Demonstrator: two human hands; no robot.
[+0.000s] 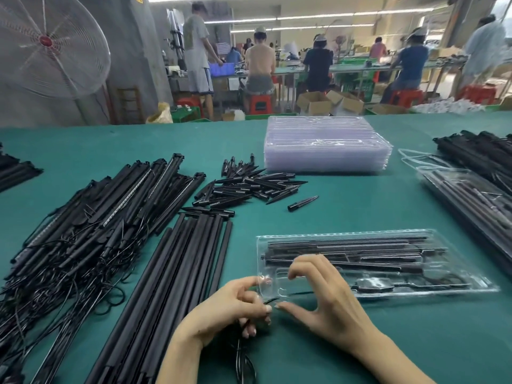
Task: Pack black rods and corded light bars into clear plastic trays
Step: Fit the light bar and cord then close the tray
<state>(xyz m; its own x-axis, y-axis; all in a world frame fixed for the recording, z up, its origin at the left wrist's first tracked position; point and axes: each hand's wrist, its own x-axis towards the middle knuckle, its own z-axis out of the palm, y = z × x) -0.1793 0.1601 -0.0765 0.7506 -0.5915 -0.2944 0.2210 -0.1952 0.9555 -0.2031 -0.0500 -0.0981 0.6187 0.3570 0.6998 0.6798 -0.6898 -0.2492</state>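
Observation:
A clear plastic tray [443, 236] lies in front of me on the green table, holding black rods and a corded light bar. My left hand [232, 309] grips a bundle of black cord [243, 358] at the tray's near-left corner. My right hand [318, 295] rests over the tray's left end, fingers curled, thumb tip touching the cord end beside my left thumb. Long black rods [171, 278] lie in a row to the left. Farther left is a tangled heap of corded light bars [91, 217].
A pile of short black spikes [249, 184] lies mid-table. A stack of clear trays [327, 145] stands at the back. Filled trays [471, 195] and more black bars [482, 145] lie at the right. People work at benches beyond; a large fan [47, 42] stands at the left.

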